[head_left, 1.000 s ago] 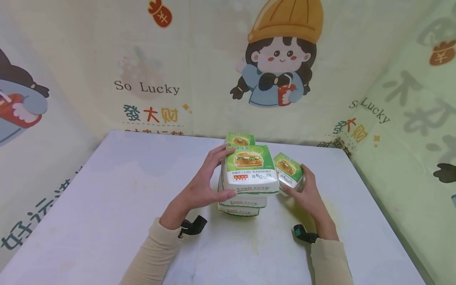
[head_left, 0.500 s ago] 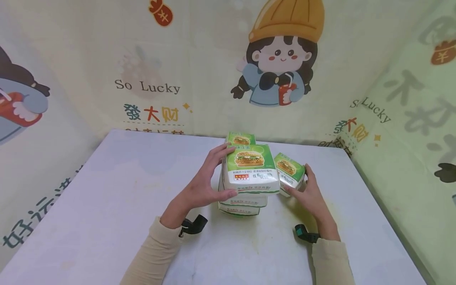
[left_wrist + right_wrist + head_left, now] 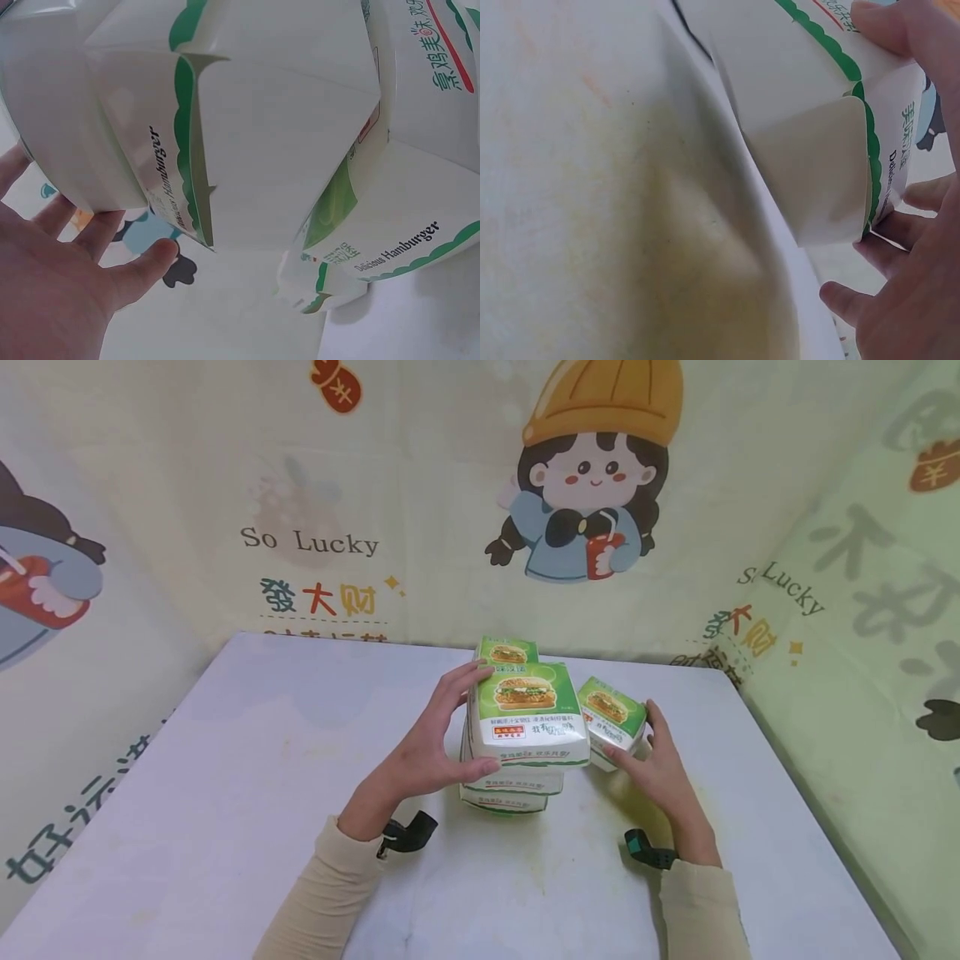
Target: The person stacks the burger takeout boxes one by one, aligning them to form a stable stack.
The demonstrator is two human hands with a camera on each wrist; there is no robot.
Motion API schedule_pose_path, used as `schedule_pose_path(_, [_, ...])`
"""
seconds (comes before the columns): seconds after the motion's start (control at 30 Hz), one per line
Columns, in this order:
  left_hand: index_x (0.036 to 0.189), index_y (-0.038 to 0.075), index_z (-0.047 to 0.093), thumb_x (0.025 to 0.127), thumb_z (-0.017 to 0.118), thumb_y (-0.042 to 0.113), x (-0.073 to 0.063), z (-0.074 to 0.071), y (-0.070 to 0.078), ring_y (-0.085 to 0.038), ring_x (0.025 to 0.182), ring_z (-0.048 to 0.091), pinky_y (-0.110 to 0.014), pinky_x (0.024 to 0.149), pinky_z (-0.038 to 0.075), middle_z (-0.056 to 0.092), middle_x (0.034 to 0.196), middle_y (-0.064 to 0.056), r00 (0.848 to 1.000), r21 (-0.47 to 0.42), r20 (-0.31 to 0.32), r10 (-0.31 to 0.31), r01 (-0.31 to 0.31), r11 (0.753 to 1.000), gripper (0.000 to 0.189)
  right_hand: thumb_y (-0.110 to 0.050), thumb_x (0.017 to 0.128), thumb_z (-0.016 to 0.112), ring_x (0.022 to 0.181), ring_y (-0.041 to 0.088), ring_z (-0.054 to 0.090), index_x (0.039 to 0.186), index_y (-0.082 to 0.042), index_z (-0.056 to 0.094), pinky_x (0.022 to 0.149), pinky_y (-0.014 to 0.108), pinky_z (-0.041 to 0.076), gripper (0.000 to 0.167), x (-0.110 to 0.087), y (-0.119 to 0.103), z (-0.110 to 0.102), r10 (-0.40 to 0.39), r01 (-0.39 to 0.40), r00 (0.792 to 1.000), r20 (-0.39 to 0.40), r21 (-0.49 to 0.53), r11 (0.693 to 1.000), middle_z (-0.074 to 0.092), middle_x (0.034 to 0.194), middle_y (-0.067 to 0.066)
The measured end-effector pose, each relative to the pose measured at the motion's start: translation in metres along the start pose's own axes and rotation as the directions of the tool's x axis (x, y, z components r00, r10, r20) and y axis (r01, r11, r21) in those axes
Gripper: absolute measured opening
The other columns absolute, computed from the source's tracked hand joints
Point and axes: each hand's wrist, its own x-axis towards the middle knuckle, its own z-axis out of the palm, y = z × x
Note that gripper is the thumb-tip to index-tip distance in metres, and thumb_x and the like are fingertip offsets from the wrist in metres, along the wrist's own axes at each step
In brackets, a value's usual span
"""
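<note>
A hamburger box, green and white with a burger picture, tops a stack in the head view. My left hand grips its left side, thumb at the near edge and fingers at the far corner. Beneath it stand more hamburger boxes. Right of the stack, my right hand holds another hamburger box by its right side, thumb on the front face. That box's white side shows above the tabletop in the right wrist view. White box sides fill much of the left wrist view.
Another hamburger box shows behind the stack. All of this is on a white table with yellowish stains. A printed cloth backdrop rises behind the table and along both sides.
My right hand and its hamburger box have shifted slightly right, and the box's near side has lifted a little. The left hand and the stack stay as they were.
</note>
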Motion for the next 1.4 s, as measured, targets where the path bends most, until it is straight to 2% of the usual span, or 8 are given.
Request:
schedule_pose_path(0.2, [0.156, 0.027, 0.022, 0.077, 0.078, 0.021, 0.000, 0.000, -0.001, -0.016, 0.148, 0.020, -0.054, 0.115, 0.032, 0.017, 0.163, -0.004, 1.000, 0.000, -0.005, 0.018, -0.018, 1.000, 0.097, -0.033, 0.088, 0.073, 0.151, 0.043, 0.010, 0.159, -0.009, -0.004, 0.119, 0.064, 0.016, 0.107, -0.001, -0.006, -0.005, -0.033, 0.034, 0.999, -0.012, 0.028, 0.999, 0.005, 0.166, 0.019])
schedule_pose_path(0.47, [0.158, 0.024, 0.017, 0.079, 0.074, 0.024, 0.002, 0.002, -0.006, -0.015, 0.146, 0.025, -0.054, 0.117, 0.030, 0.018, 0.164, 0.000, 1.000, -0.036, -0.010, 0.008, -0.009, 0.999, 0.098, -0.027, 0.090, 0.070, 0.152, 0.041, 0.010, 0.160, -0.016, -0.002, 0.120, 0.062, 0.016, 0.101, -0.005, -0.019, -0.013, -0.062, 0.066, 0.997, -0.049, 0.088, 0.994, 0.005, 0.167, 0.017])
schedule_pose_path(0.63, [0.158, 0.022, 0.017, 0.080, 0.073, 0.027, 0.003, 0.002, -0.006, -0.015, 0.144, 0.029, -0.055, 0.117, 0.029, 0.020, 0.163, 0.002, 1.000, -0.051, -0.014, 0.005, -0.006, 0.999, 0.096, -0.025, 0.091, 0.069, 0.152, 0.040, 0.011, 0.160, -0.015, -0.001, 0.119, 0.063, 0.017, 0.099, -0.005, -0.026, -0.018, -0.087, 0.090, 0.995, -0.057, 0.067, 0.994, 0.006, 0.167, 0.016])
schedule_pose_path(0.9, [0.157, 0.029, 0.021, 0.077, 0.076, 0.023, 0.001, 0.000, -0.004, -0.015, 0.142, 0.036, -0.051, 0.118, 0.031, 0.026, 0.160, 0.008, 0.999, -0.037, -0.052, 0.015, -0.017, 0.999, 0.096, -0.023, 0.090, 0.070, 0.150, 0.040, 0.014, 0.160, -0.013, 0.001, 0.117, 0.065, 0.019, 0.099, -0.003, -0.040, -0.034, -0.167, 0.169, 0.984, -0.062, 0.036, 0.985, 0.011, 0.166, 0.016])
schedule_pose_path(1.1, [0.156, 0.028, 0.023, 0.076, 0.077, 0.026, 0.002, 0.002, -0.005, -0.014, 0.144, 0.035, -0.047, 0.120, 0.030, 0.029, 0.159, 0.009, 0.997, -0.047, -0.072, 0.017, -0.021, 0.999, 0.097, -0.028, 0.091, 0.069, 0.150, 0.039, 0.016, 0.161, -0.019, 0.002, 0.116, 0.066, 0.019, 0.097, -0.001, -0.047, -0.044, -0.170, 0.171, 0.983, -0.075, 0.010, 0.985, 0.012, 0.166, 0.013])
schedule_pose_path(1.4, [0.156, 0.031, 0.023, 0.078, 0.078, 0.021, 0.002, 0.003, -0.007, -0.014, 0.145, 0.032, -0.053, 0.118, 0.028, 0.029, 0.160, 0.009, 0.999, -0.073, -0.053, -0.001, -0.003, 0.997, 0.096, -0.027, 0.092, 0.067, 0.150, 0.039, 0.016, 0.160, -0.025, 0.004, 0.115, 0.067, 0.020, 0.093, 0.002, -0.061, -0.056, -0.181, 0.182, 0.978, -0.101, 0.006, 0.983, 0.014, 0.166, 0.011])
